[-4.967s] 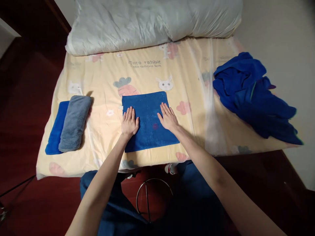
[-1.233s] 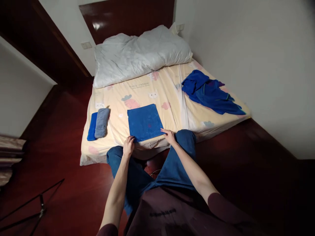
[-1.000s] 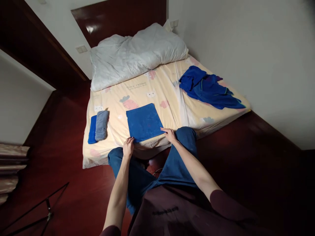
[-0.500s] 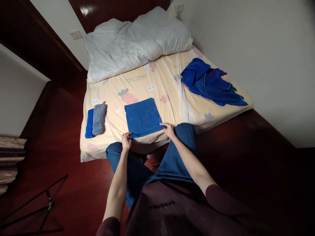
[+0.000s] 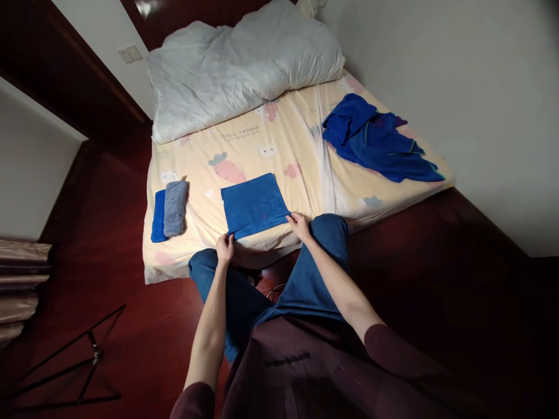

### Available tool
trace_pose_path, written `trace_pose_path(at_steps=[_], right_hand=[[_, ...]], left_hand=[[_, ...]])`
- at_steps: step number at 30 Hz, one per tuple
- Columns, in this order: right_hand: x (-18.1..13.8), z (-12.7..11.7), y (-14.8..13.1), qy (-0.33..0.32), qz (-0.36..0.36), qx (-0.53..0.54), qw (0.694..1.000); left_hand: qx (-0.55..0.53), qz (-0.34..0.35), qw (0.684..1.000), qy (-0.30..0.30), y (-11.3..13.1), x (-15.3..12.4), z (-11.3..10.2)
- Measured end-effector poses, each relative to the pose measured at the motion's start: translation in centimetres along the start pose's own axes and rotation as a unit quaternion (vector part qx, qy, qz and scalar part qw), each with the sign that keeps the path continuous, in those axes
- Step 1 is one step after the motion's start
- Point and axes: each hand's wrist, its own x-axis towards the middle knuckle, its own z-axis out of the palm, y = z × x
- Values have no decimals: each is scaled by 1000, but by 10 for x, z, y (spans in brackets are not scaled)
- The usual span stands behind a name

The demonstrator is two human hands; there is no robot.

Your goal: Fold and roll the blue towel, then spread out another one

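Observation:
A folded blue towel [image 5: 254, 203] lies flat near the front edge of the bed [image 5: 205, 198]. My left hand [image 5: 225, 247] pinches its near left corner, and my right hand [image 5: 299, 224] grips its near right corner. Both near corners look slightly lifted off the sheet. At the bed's left side a rolled grey towel [image 5: 175, 199] rests against a folded blue towel [image 5: 158, 216].
A heap of blue cloth [image 5: 378, 139] lies on the bed's right side by the wall. A white duvet [image 5: 244, 64] is bunched at the head. A black metal stand [image 5: 82, 364] is on the dark red floor at lower left. My knees touch the bed's front edge.
Five seconds ago both palms pressed flat on the towel. My hands have since slid to its near corners and closed on them; the view pulled back and tilted slightly.

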Motion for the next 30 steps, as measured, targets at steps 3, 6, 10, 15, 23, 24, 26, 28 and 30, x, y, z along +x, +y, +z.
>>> trace_pose_path(at_steps=[3, 6, 10, 15, 23, 24, 26, 28, 30], right_hand=[[0, 0, 0, -1, -1, -4, 1000], [1, 0, 1, -2, 1, -11, 1000], [2, 0, 3, 0, 2, -7, 1000], [1, 2, -2, 67, -20, -12, 997], [0, 6, -6, 60, 27, 47, 997], [0, 6, -5, 57, 29, 48, 997], [2, 6, -4, 53, 33, 44, 997], [2, 7, -3, 49, 37, 38, 997], [3, 7, -2, 47, 39, 35, 998]], left_hand=[[-5, -3, 1000, 2, 2, 0, -1], [-13, -3, 1000, 10, 5, 1, -1], [-27, -7, 999, 29, 8, 3, -2], [-53, -6, 996, 66, 11, 2, -4], [-136, -41, 988, 57, 20, -2, -5], [-138, -52, 988, 50, 20, -1, -5], [-128, -65, 989, 40, 19, 0, -4], [-117, -71, 990, 35, 18, 1, -4], [-111, -72, 991, 32, 17, 1, -4]])
